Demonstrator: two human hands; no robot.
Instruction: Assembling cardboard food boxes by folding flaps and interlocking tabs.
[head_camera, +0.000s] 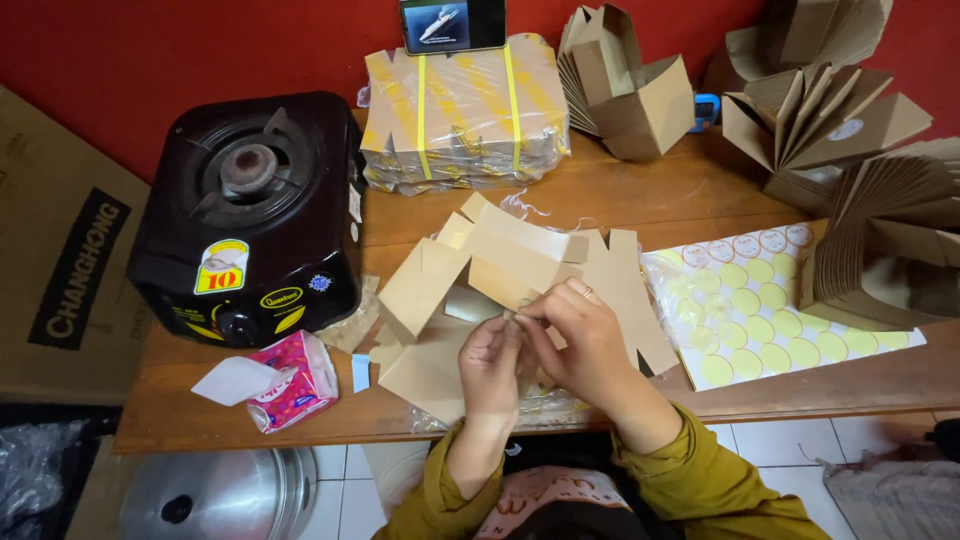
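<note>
Both hands (540, 350) pinch a flat cardboard box (480, 290) — gas stove (250, 215) left, sticker sheet (770, 320) right.

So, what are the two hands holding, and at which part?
Both the left hand and right hand pinch the flat brown cardboard box blank at its near edge flap.

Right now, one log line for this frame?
left hand: on box flap | right hand: pinching box | sticker sheet: right
</note>
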